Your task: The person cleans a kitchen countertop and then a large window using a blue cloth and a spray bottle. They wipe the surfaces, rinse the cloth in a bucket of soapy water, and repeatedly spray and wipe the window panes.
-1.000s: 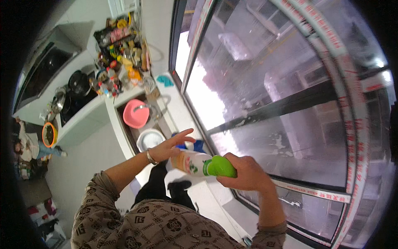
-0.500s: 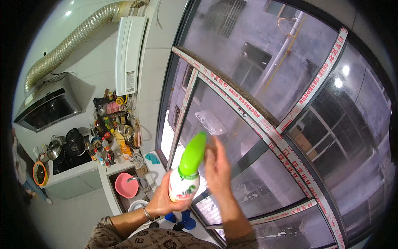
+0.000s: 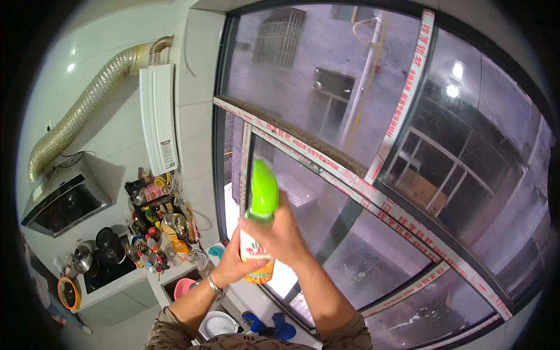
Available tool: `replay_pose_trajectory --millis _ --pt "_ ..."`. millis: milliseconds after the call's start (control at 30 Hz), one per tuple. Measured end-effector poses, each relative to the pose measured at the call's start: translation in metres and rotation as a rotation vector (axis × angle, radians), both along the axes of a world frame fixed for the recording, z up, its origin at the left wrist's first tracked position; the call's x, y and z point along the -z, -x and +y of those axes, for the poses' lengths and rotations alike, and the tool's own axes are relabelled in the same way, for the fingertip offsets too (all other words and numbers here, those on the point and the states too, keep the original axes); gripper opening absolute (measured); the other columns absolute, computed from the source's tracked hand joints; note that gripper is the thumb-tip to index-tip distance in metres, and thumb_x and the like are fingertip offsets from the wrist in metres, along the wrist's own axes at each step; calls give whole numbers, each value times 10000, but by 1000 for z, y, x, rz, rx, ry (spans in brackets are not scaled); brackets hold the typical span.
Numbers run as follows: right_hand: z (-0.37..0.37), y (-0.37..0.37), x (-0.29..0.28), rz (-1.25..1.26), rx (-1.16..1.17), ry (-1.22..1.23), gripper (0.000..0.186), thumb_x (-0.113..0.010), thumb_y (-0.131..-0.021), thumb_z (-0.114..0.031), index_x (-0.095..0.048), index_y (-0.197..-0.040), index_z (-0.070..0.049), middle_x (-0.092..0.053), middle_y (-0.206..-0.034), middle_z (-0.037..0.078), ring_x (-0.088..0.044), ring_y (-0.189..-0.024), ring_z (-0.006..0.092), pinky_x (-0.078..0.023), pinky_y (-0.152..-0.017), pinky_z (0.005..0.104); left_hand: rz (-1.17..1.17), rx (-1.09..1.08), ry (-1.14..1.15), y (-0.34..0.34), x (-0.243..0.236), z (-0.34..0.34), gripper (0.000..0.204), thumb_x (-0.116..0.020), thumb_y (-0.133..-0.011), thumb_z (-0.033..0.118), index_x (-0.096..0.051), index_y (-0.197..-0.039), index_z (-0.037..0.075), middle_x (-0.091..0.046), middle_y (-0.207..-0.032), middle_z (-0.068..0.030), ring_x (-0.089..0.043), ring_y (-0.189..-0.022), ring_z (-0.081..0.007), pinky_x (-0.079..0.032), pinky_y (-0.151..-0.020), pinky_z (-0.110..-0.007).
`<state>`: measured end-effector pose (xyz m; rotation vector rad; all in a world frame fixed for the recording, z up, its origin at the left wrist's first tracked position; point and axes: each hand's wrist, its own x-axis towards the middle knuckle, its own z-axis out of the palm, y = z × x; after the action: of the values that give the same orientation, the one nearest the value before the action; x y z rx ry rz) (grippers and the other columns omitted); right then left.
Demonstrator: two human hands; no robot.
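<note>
A spray bottle (image 3: 264, 189) with a bright green head and a white and orange label is held up in front of the window (image 3: 326, 233). My left hand (image 3: 234, 261) is wrapped round the lower body from the left. Round the neck and upper body, just under the green head, my right hand (image 3: 282, 236) is closed from the right. The nozzle and trigger are not plainly visible. The window's frame carries strips of white protective tape (image 3: 303, 153) with red print, and white streaks mark the lower panes.
To the left, a counter holds a stove with pots (image 3: 108, 248) and crowded bottles (image 3: 154, 254) below a range hood (image 3: 67, 195). A pink basin (image 3: 185, 287), a white basin (image 3: 219, 322) and blue cloths (image 3: 274, 326) lie below my arms. A person (image 3: 44, 291) stands at the far left.
My right hand, earlier apart beside the green head, has come in and closed on the bottle's neck. The bottle has risen slightly, and the view has shifted.
</note>
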<state>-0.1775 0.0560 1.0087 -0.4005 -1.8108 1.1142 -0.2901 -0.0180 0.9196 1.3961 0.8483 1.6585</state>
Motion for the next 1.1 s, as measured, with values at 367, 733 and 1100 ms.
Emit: replay_pose_trajectory --millis 367,733,1100 --pt "-7 -75 -27 145 115 199 498 -618 -741 -45 -417 -1196 -32 -532 -1013 79 -533 -921 177 -490 -757 321 264 257 -64 -48 -36 20 858 -768 -661 212 -252 -1332 72 -484 -1180 -108 -482 -1084 -188 -397 -913 -311" --pt "-25 -105 -74 119 482 109 258 -594 -778 -79 -528 -1025 -50 -562 -932 56 -541 -817 131 -481 -672 268 260 498 -53 -87 -68 40 888 -729 -693 300 -178 -1358 90 -493 -1184 -121 -505 -1057 -208 -413 -887 -317" --pt "-16 -91 -76 94 492 147 198 -604 -787 -166 -572 -944 -50 -585 -810 47 -558 -694 124 -469 -604 249 88 503 -41 -91 -54 45 864 -717 -704 317 -196 -1352 83 -475 -1192 -98 -480 -1074 -187 -390 -909 -314"
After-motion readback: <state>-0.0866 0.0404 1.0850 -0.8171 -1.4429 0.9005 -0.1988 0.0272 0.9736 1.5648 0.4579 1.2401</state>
